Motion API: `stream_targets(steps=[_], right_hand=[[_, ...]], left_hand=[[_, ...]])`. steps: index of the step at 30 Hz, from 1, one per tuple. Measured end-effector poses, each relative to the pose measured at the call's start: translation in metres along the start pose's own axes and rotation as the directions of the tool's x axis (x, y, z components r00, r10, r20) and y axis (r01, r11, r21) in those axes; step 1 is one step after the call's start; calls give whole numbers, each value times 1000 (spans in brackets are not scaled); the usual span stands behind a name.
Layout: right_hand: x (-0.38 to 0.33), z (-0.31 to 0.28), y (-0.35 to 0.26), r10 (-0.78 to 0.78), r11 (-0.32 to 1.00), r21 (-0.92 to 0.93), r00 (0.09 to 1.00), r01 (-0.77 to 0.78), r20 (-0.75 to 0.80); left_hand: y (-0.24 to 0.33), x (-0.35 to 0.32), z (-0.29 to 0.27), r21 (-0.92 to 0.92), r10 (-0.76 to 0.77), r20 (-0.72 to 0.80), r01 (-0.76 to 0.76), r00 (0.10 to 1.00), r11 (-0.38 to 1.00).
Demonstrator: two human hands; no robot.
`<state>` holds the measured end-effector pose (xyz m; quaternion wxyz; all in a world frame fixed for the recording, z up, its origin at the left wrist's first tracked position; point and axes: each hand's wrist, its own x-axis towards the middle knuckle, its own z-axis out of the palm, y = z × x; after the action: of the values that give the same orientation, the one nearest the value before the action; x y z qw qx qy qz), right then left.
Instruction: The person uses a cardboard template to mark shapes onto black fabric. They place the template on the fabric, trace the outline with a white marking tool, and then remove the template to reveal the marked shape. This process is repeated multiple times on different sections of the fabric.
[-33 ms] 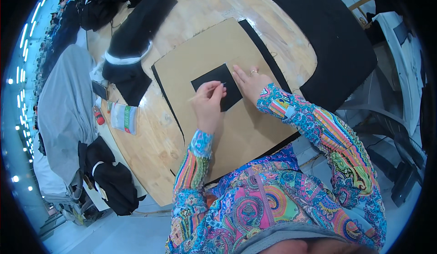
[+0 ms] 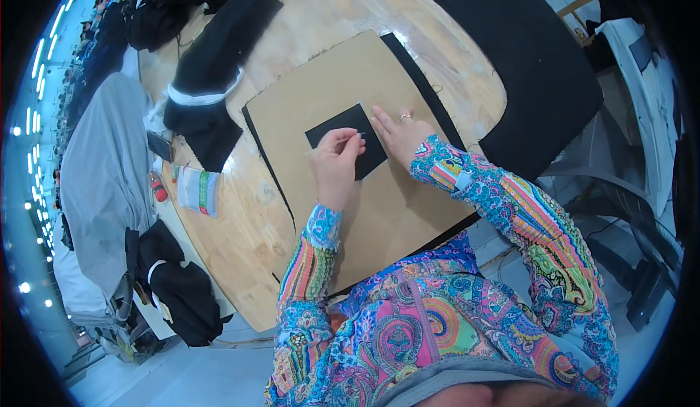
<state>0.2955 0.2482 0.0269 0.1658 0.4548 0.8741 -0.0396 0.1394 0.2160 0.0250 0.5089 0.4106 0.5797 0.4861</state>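
At my far left hangs a big grey cloth (image 2: 109,181), with a bundle of black cloth (image 2: 182,294) below it, wrapped by a white band. Just right of the grey cloth, near the table's edge, are a dark flat phone-like thing (image 2: 160,145) and a small red thing (image 2: 158,187), perhaps a bottle. Beside them a plastic packet (image 2: 193,190) lies on the wooden table (image 2: 240,254). It looks whitish, with a green and red strip along one side; I cannot make out its contents, and its printing is too small to read. Above it lies a long black piece of cloth (image 2: 226,39) crossed by a white strip.

In front of me is a brown card sheet (image 2: 313,86), with black cloth (image 2: 419,79) showing past its edges. Near its middle is a black square (image 2: 372,161); I cannot tell whether it is a hole or a patch. My left hand (image 2: 337,163) pinches a thin pale stick (image 2: 362,136) over the square. My right hand (image 2: 399,137), ringed, lies spread on the card, fingers beside the square. Farther right, a large black panel (image 2: 536,64) covers the table's edge.
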Motion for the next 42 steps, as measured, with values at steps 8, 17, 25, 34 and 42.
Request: stream_targets(steps=[8,17,25,34,42], right_hand=[[3,15,-1,41,999,27,998,-40,-57],[3,16,-1,33,999,14,998,-32,-48],[4,19,-2,51,997,60,993,-45,-104],[3,16,-3,60,998,43,990,-55,-126],[4,23,-3,45,999,14,988,-43,-149]], left_hand=[[-4,9,-1,337,-87,334,-33,938,941],[-13,6,-2,481,217,437,-430,873,764],[-16,19,1,362,182,229,-257,956,896],[-16,58,17,413,266,-48,-223,963,883],[-12,54,22,451,308,-74,-244,948,859]])
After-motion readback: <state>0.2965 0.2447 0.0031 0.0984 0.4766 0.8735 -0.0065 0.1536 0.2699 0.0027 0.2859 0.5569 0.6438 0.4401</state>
